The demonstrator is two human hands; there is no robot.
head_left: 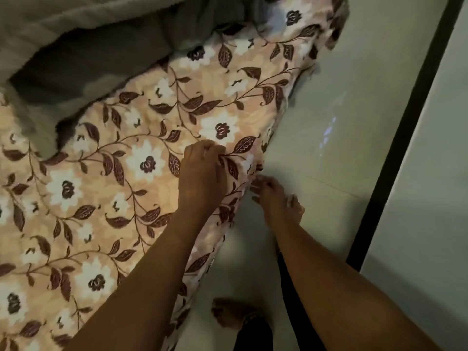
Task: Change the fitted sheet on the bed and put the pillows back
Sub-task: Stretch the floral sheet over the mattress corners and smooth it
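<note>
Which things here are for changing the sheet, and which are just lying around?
For the job:
flowery sheet, spread out
left hand, pinching the sheet near its side edge
right hand, low beside that edge, too blurred to tell if it holds

Just lying about:
grey blanket, bunched at the far end
floor

Dim, warm indoor light, low contrast overall. The floral sheet [126,173] is the brightest surface, lit most evenly at its middle. The grey blanket [76,59] above-left of the sheet sits in shadow, with a near-black fold. The glossy floor [354,72] right of the sheet carries a faint bluish-white glare patch [328,133], probably a reflection. The right hand [276,198] at the sheet's edge is motion-smeared; the left hand [202,173] on the sheet is sharper. The foot [233,312] below the sheet's edge is soft. The dark strip [407,122] right of the sheet leans from wide-angle bend.
</note>
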